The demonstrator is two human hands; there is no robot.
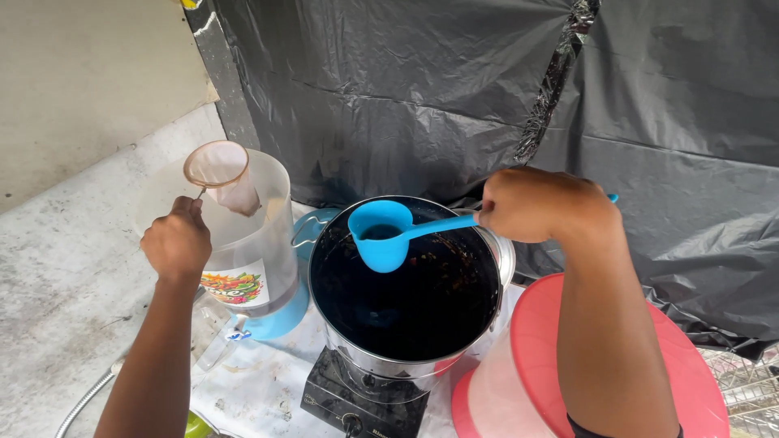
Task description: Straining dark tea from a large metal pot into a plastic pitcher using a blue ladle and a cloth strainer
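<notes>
Blue plastic ladle [381,234] hangs level over the dark liquid in the big steel pot [410,367], my right hand [540,205] with fingers curled tight round its handle. My left hand [177,240] pinches the wire handle of a small cloth strainer [217,166], resting atop the clear plastic jug [261,235] just left of the pot. Black stove [361,404] underneath, pink tub [531,369] at right.

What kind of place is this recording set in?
Probably a makeshift outdoor cooking or drink-making spot. A steel pot of dark liquid sits on a small black stove, black plastic sheeting serves as a backdrop, and the counter is rough, stained concrete.
</notes>
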